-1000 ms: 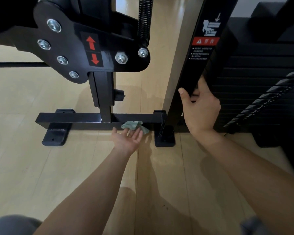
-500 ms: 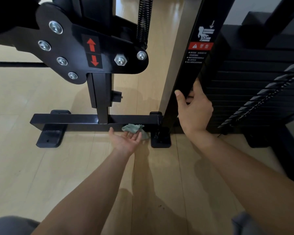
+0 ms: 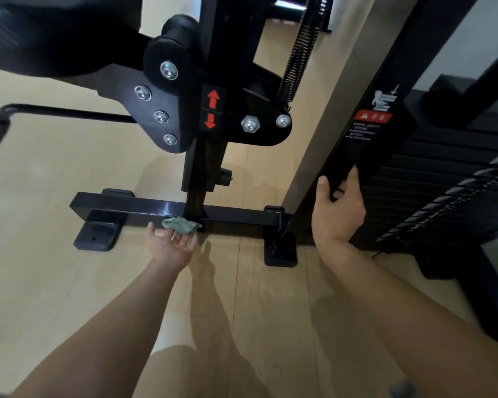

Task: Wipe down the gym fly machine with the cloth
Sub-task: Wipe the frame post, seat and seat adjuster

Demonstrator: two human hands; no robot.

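Cloth [image 3: 181, 225] merely pressed on base bar [image 3: 121, 205] by flat-fingered left hand [image 3: 171, 247], ungripped, may slip mid-stroke; right hand [image 3: 338, 214] clasps upright [image 3: 365, 139].

Pressing a crumpled green cloth [image 3: 181, 225] against the front of the black bottom bar [image 3: 127, 206], near its middle, with the left hand [image 3: 171, 245], palm up, fingers out. Gripping the tall black post [image 3: 357, 145] just past the bar's right end with the right hand [image 3: 338, 214], thumb on one side, fingers round the other. Above the bar's middle, a black plate [image 3: 170, 110] with two red arrows [image 3: 212, 110] and shiny bolts [image 3: 168, 70]. Under each end of the bar, a flat black foot [image 3: 98, 232] on the wooden floor [image 3: 41, 282].
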